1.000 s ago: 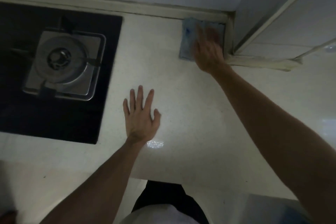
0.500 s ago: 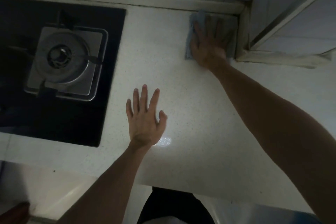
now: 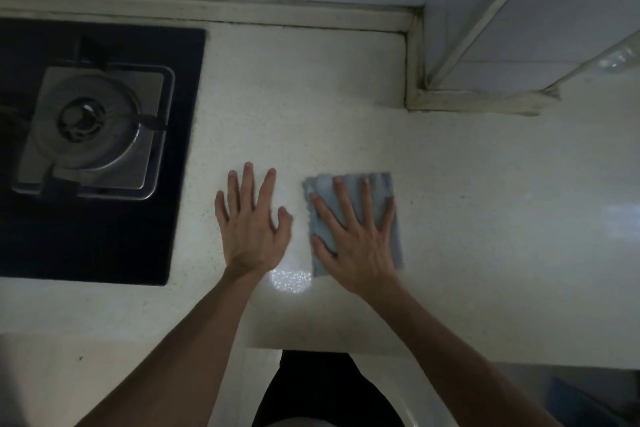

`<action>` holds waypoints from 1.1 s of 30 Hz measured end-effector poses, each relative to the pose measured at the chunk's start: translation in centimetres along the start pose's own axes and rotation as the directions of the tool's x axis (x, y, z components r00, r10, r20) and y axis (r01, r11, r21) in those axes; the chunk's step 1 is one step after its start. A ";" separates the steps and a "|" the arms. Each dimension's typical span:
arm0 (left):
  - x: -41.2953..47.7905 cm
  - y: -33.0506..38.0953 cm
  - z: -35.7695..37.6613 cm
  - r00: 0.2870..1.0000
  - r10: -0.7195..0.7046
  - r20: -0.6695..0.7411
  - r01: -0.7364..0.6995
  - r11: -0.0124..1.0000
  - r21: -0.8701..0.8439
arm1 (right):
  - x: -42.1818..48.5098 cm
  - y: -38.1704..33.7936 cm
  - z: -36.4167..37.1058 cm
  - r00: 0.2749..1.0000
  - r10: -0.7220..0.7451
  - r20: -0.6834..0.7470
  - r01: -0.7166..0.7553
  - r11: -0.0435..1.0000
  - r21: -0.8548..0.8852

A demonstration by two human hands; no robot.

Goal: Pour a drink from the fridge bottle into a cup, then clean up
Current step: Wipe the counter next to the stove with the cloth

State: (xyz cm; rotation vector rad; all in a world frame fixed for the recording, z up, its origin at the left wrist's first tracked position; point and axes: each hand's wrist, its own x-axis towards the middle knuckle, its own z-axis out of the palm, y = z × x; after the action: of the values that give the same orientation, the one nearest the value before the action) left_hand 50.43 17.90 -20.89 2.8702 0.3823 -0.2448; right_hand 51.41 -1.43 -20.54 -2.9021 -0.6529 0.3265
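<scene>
A folded blue cloth [image 3: 381, 185] lies flat on the pale speckled countertop [image 3: 485, 218], near its front middle. My right hand [image 3: 356, 239] presses down on the cloth with the palm flat and the fingers spread, covering most of it. Just to the left, my left hand [image 3: 251, 229] rests flat on the bare counter with its fingers apart and nothing in it. No bottle or cup is in view.
A black glass hob [image 3: 104, 246] with a steel gas burner [image 3: 93, 128] fills the left side. A tiled wall column [image 3: 502, 28] juts onto the counter at the back right. A small bright reflection [image 3: 289, 281] shines between my wrists, near the counter's front edge.
My right hand has dragged the blue cloth from the back corner beside the column toward me, next to my left hand. The left hand has stayed planted on the counter.
</scene>
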 end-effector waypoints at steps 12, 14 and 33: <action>-0.2 0.0 0.1 1.000 0.005 -0.014 -0.005 1.000 0.000 | 6.6 4.6 -2.0 0.988 0.150 0.026 -0.150 0.989 0.001; -0.2 0.1 0.1 1.000 0.001 -0.016 -0.001 1.000 0.000 | 7.2 2.1 -2.0 0.986 0.169 0.003 -0.169 0.985 -0.020; -0.2 0.4 0.0 1.000 -0.002 -0.020 0.002 1.000 0.011 | 1.7 7.6 -3.0 0.898 0.440 0.033 -0.441 0.895 0.068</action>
State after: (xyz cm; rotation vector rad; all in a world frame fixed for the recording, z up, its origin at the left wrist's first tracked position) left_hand 50.32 17.46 -20.76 2.8847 0.3885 -0.2199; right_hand 56.73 -7.80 -19.43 -2.9484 0.0309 0.4152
